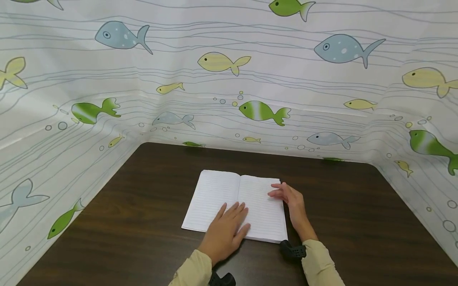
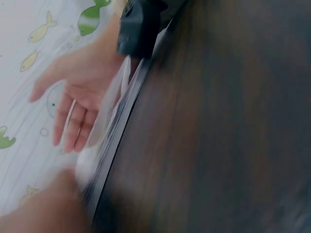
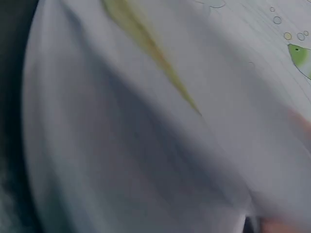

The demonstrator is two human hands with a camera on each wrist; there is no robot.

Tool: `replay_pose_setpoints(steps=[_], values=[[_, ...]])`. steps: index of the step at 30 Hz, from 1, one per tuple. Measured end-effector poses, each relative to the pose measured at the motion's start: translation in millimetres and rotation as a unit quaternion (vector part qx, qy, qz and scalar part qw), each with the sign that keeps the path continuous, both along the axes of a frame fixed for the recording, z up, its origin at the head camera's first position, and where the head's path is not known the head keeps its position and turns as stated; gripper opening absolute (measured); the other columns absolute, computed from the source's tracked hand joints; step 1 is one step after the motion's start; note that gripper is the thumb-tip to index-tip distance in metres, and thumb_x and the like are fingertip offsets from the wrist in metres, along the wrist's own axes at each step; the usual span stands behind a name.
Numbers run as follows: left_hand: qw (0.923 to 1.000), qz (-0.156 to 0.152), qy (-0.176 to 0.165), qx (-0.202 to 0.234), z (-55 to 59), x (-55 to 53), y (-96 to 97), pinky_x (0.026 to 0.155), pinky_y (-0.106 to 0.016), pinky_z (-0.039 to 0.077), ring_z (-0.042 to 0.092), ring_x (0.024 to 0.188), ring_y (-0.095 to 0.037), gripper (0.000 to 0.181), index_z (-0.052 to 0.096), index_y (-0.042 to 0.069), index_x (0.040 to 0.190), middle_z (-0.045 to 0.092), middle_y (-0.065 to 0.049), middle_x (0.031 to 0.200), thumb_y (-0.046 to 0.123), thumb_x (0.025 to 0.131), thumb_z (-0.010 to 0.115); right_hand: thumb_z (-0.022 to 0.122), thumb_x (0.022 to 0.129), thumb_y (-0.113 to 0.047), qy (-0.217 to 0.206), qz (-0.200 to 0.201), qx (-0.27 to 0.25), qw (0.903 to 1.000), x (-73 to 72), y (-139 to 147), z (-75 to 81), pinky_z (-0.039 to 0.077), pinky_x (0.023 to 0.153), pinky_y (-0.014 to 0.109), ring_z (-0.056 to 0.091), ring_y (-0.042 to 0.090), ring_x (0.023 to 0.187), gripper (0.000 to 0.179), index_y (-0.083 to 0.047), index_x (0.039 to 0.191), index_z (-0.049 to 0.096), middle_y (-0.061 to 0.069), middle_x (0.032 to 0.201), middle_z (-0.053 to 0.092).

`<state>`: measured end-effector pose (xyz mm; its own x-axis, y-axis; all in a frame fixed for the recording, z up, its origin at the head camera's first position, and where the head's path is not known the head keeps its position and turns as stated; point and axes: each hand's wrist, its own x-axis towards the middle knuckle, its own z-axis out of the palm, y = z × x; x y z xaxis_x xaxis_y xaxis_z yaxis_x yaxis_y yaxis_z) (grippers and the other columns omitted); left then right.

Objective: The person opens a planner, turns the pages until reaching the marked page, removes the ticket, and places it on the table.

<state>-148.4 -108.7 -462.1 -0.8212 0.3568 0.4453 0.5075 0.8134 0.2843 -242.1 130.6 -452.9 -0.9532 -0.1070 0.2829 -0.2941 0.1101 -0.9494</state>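
Observation:
A notebook [image 1: 218, 194] with lined white pages lies spread on the dark table. My left hand [image 1: 225, 232] rests on its lower middle, fingers extended across the pages; it is a blur at the lower left of the left wrist view. At the right page's outer edge is my right hand [image 1: 291, 200], its fingers loosely bent over the paper, with no page seen gripped. The left wrist view shows the right hand [image 2: 87, 87] palm-on, beside blurred raised page edges [image 2: 104, 121]. Blurred white paper [image 3: 146, 145] fills most of the right wrist view.
A dark wooden table [image 1: 143, 198] surrounds the notebook. White fish-patterned sheeting [image 1: 222, 91] rises along the table's back and sides. Black wrist devices [image 1: 292, 250] sit at both cuffs.

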Motion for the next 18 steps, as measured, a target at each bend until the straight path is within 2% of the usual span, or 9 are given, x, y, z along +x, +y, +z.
replay_pose_setpoints(steps=[3, 6, 10, 13, 18], values=[[0.9948, -0.011, -0.073, -0.071, -1.7, 3.5, 2.0, 0.125, -0.048, 0.025, 0.034, 0.152, -0.02, 0.068, 0.047, 0.011, 0.157, 0.042, -0.003, 0.163, 0.058, 0.109, 0.035, 0.045, 0.112, -0.025, 0.016, -0.074, 0.026, 0.9968, 0.0, -0.6, -1.6, 0.047, 0.099, 0.019, 0.065, 0.012, 0.112, 0.043, 0.008, 0.124, 0.068, 0.022, 0.114, 0.074], [0.9916, -0.006, -0.093, -0.089, -0.6, 3.8, 2.5, 0.126, -0.045, 0.022, 0.029, 0.155, -0.019, 0.08, 0.042, 0.013, 0.16, 0.036, -0.002, 0.166, 0.069, 0.104, 0.035, 0.05, 0.111, -0.027, -0.004, -0.101, 0.059, 0.9931, -0.6, 0.4, -2.6, 0.043, 0.111, 0.032, 0.058, 0.021, 0.127, 0.041, 0.003, 0.135, 0.063, 0.02, 0.131, 0.068], [0.9901, -0.01, -0.106, -0.091, 1.2, 3.5, 2.2, 0.126, -0.042, 0.022, 0.027, 0.155, -0.018, 0.087, 0.04, 0.013, 0.161, 0.034, -0.002, 0.167, 0.075, 0.099, 0.041, 0.055, 0.108, -0.039, -0.051, -0.079, 0.154, 0.9835, -1.5, 2.4, -4.9, 0.029, 0.122, 0.054, 0.042, 0.031, 0.146, 0.055, -0.008, 0.153, 0.048, 0.014, 0.151, 0.055], [0.9911, -0.014, -0.105, -0.081, 1.3, 3.3, 1.9, 0.125, -0.041, 0.026, 0.03, 0.154, -0.02, 0.086, 0.042, 0.012, 0.159, 0.036, -0.004, 0.166, 0.073, 0.099, 0.044, 0.058, 0.105, -0.044, -0.07, -0.058, 0.216, 0.9722, -1.9, 2.2, -5.1, 0.018, 0.125, 0.059, 0.029, 0.034, 0.154, 0.066, -0.012, 0.16, 0.037, 0.012, 0.159, 0.047], [0.9922, -0.016, -0.105, -0.066, 0.3, 2.9, 1.5, 0.124, -0.041, 0.028, 0.033, 0.153, -0.021, 0.084, 0.045, 0.01, 0.158, 0.039, -0.005, 0.164, 0.07, 0.1, 0.046, 0.061, 0.103, -0.044, -0.061, -0.046, 0.295, 0.9525, -1.4, 0.1, -4.0, 0.021, 0.122, 0.064, 0.026, 0.042, 0.153, 0.08, -0.006, 0.164, 0.024, 0.018, 0.164, 0.036]])
